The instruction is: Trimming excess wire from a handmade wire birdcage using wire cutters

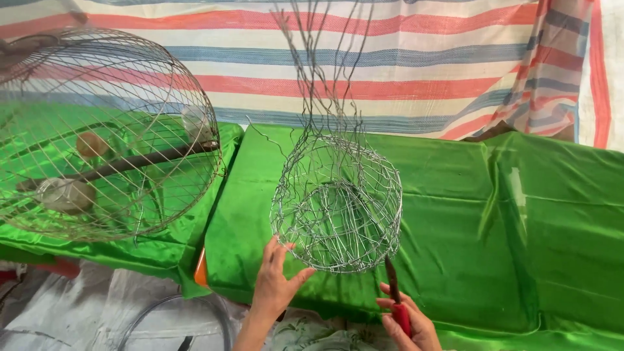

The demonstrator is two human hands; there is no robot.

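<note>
A half-woven wire basket (338,201) hangs in front of me, its loose wire ends rising to the top of the view. My left hand (276,279) touches its lower left rim with fingers spread. My right hand (409,322) holds red-handled pliers (395,296) whose dark jaws point up at the basket's lower right rim.
A large round wire cage (97,130) with a dark perch and small cups stands at the left on a table draped in green cloth (520,227). A striped tarp (422,71) hangs behind. A coil of wire (172,318) lies on the floor.
</note>
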